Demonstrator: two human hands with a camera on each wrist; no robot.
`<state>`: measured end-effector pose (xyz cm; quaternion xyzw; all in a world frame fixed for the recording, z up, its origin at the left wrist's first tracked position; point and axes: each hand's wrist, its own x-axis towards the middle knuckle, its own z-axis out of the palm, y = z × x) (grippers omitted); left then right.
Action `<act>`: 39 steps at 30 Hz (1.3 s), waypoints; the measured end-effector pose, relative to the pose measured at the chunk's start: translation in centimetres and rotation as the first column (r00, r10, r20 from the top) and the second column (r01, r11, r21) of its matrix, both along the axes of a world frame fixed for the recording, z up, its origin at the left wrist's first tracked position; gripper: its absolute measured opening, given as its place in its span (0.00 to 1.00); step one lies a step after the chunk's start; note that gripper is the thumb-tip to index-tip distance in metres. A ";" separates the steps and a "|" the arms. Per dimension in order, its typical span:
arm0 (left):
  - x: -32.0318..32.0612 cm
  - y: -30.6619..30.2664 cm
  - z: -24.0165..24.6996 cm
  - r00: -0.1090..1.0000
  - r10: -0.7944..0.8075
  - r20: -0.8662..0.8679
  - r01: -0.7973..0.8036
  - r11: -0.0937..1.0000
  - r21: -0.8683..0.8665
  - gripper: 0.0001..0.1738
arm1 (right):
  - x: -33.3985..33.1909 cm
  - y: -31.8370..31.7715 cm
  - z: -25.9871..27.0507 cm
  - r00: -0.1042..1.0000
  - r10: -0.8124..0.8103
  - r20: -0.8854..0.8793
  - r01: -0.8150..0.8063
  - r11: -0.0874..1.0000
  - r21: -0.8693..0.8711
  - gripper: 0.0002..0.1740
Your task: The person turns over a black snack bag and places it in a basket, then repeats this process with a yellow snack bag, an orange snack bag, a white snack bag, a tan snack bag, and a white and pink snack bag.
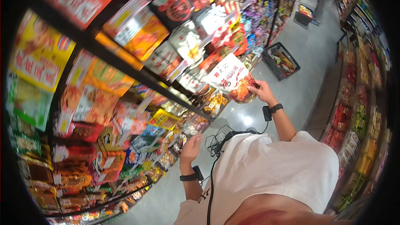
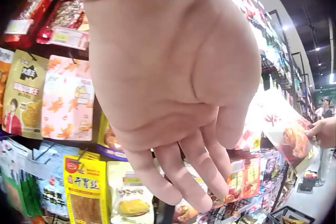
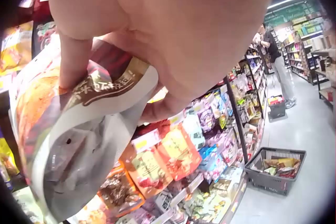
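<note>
My right hand (image 1: 262,92) grips a white and red snack pouch (image 1: 228,74) by its side, thumb on the front, in front of the shelves. In the right wrist view, the pouch (image 3: 86,145) appears from its bottom end, with a clear window in its lower part. My left hand (image 1: 191,148) is raised beside the lower shelf rows and holds nothing. The left wrist view has its palm (image 2: 173,77) toward the camera, fingers loosely extended, over hanging packets such as a yellow one (image 2: 85,187) and a white one (image 2: 130,195).
Tall shelves of hanging snack bags (image 1: 89,104) line the left, with price tags sticking out. A black shopping basket (image 3: 266,181) with packets in it stands on the aisle floor. Farther off, a person (image 3: 278,61) stands by another basket (image 3: 276,110). Low shelves (image 1: 346,116) run along the right.
</note>
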<state>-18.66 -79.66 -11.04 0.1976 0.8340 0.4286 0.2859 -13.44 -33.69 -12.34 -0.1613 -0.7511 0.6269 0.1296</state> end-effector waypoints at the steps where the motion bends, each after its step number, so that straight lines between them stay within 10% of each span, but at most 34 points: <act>1: -0.5 2.1 0.1 1.000 -0.028 -0.013 0.028 0.999 -0.016 0.20 | 1.1 1.7 0.7 1.000 -0.002 -0.005 0.002 1.000 0.000 0.16; 9: -1.3 24.9 0.7 0.958 -0.285 0.013 0.280 0.947 0.155 0.22 | 10.4 12.5 2.9 0.960 0.279 0.015 -0.250 0.883 -0.398 0.17; 10: -2.5 27.5 -0.5 0.868 -0.493 -0.054 0.490 0.870 -0.055 0.23 | 11.4 13.5 2.8 0.949 0.315 0.033 -0.280 0.883 -0.377 0.17; 13: -0.1 33.3 -2.5 0.738 -0.396 -0.546 0.540 0.832 0.126 0.18 | 14.7 15.1 2.2 0.912 0.402 0.082 -0.341 0.854 -0.392 0.18; 17: 1.2 41.2 -0.8 0.703 -0.650 -0.290 0.712 0.645 0.278 0.14 | 17.8 16.9 2.9 0.910 0.411 0.056 -0.318 0.780 -0.539 0.24; 25: 2.6 56.0 4.7 0.270 -0.956 -0.110 0.818 0.167 0.551 0.08 | 21.4 21.2 2.0 0.973 0.229 0.033 -0.181 0.842 -0.508 0.30; 27: 3.4 57.4 6.0 0.255 -0.947 0.195 0.739 0.321 0.592 0.07 | 21.1 22.5 2.5 0.981 0.189 0.031 -0.146 0.843 -0.518 0.31; 32: -0.4 63.1 3.1 0.473 -0.880 -0.046 0.852 0.444 0.279 0.18 | 21.6 28.2 -0.7 0.982 -0.107 -0.158 0.068 0.969 -0.239 0.28; 36: -3.1 68.9 5.2 0.720 -0.694 0.012 0.613 0.644 0.458 0.21 | 19.2 35.0 4.9 0.950 -0.236 0.204 0.307 0.821 -0.481 0.28; 39: -4.2 74.4 5.2 0.772 -0.635 0.000 0.544 0.662 0.516 0.22 | 18.6 38.8 6.6 0.971 -0.236 0.037 0.221 0.826 -0.519 0.32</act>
